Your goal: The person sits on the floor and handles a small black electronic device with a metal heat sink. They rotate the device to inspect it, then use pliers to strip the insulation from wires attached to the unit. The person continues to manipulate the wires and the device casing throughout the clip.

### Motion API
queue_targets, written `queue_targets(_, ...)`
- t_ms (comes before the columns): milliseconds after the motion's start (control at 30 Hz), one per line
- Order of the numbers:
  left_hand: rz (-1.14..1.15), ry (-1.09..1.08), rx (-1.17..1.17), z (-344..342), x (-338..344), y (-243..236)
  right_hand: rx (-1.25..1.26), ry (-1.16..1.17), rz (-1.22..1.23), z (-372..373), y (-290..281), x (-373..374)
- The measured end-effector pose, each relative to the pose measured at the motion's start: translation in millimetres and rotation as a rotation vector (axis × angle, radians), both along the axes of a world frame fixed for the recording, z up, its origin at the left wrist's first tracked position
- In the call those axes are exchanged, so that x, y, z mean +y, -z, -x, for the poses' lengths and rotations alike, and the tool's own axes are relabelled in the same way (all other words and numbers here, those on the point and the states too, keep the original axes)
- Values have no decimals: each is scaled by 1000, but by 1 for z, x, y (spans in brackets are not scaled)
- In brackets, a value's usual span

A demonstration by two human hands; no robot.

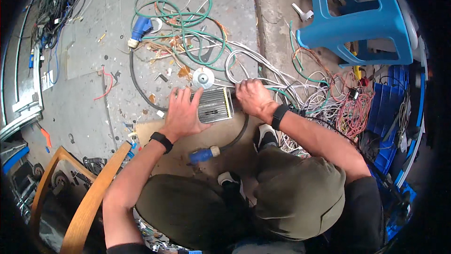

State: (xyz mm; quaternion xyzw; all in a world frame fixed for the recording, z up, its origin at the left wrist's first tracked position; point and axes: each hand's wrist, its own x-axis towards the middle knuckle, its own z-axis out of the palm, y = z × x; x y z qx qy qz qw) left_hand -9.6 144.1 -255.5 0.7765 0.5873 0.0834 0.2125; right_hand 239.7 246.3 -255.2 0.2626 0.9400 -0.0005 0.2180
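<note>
Head: ribbed box between fingers

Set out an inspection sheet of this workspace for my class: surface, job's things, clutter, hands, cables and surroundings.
Surface: scuffed grey flooring; flat brown sheet nearer the person.
Job's things: grey, finned, rectangular metal block, between the hands.
Clutter: round silver metal disc beyond the block; small brown scraps; loose red wire at left.
Hands: left hand grips the block's left end; right hand is curled by its right end, contents hidden.
Cables: black cable ending in a blue plastic connector; coiled green cable; tangled white cables.
Surroundings: blue plastic stool, upper right; curved wooden frame, lower left.
</note>
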Motion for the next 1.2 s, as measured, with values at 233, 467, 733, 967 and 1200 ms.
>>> queue_targets(233, 36, -14, -60, 0, 6, 2, 95, -12, 39, -10, 6, 8)
queue_targets(467, 77, 27, -60, 7, 6, 7, 168, -45, 62, -13, 13, 10)
queue_targets(733, 98, 69, -62, 8, 11, 4, 250, -123, 48, -24, 20, 26)
queue_targets(967, 56, 46, -62, 5, 12, 1, 241, -124, 35, -22, 23, 27)
queue_targets(1200, 110, 74, -31, 4, 15, 1, 286, -75, 86, -29, 26, 26)
